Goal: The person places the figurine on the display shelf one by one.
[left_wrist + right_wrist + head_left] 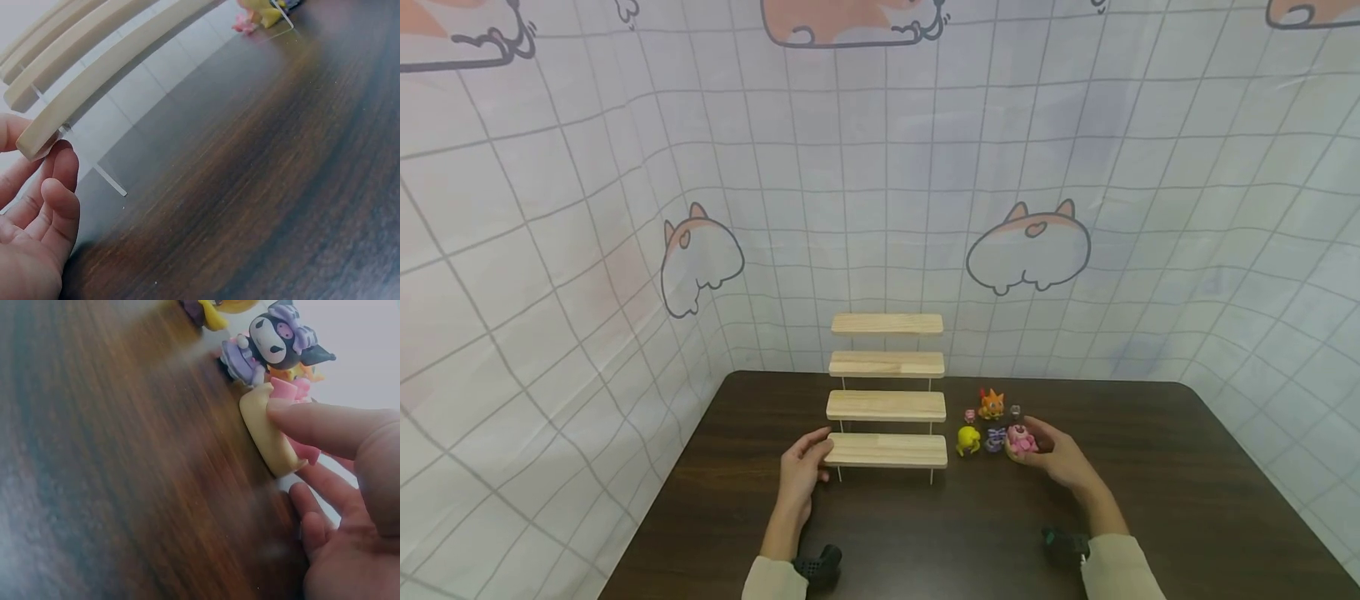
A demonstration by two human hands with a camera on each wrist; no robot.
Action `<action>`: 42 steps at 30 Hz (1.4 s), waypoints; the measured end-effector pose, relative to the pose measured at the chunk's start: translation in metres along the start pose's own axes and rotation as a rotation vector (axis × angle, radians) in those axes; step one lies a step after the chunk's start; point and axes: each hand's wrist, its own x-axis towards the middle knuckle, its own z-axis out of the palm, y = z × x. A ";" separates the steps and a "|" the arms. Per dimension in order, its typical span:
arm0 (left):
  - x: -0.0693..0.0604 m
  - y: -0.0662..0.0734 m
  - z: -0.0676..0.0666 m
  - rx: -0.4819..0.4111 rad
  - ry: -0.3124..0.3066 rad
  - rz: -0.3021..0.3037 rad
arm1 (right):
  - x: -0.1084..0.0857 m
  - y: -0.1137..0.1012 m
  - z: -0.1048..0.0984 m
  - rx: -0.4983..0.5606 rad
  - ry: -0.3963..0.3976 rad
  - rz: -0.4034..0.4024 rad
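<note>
Left hand (800, 473) pinches lowest plank (887, 450) by its left end; right hand (1066, 461) grips pink figurine (1021, 440), purple figurine (996, 439) beside it.

Catching blond wood grain on the tiered shelf (886, 405), then dark brown streaks across the table (887, 533)! Now strong pink on one figurine (1019, 442), cream on its base (258, 428); orange on a second figurine (992, 406), yellow on a third figurine (966, 439); lilac, black and white on the bow-topped figurine (273, 345). Spotting grey gridlines over the white backdrop (865, 192), grey-outlined, orange-eared animal prints (1028, 254), pale cream on the sleeves (773, 581).
</note>
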 end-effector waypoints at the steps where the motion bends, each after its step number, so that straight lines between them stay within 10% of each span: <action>1: 0.000 0.000 0.000 0.001 0.001 0.000 | 0.000 -0.001 0.000 0.002 0.001 0.001; 42: 0.000 -0.002 -0.002 0.014 -0.023 -0.004 | -0.011 0.001 0.007 0.006 0.175 0.017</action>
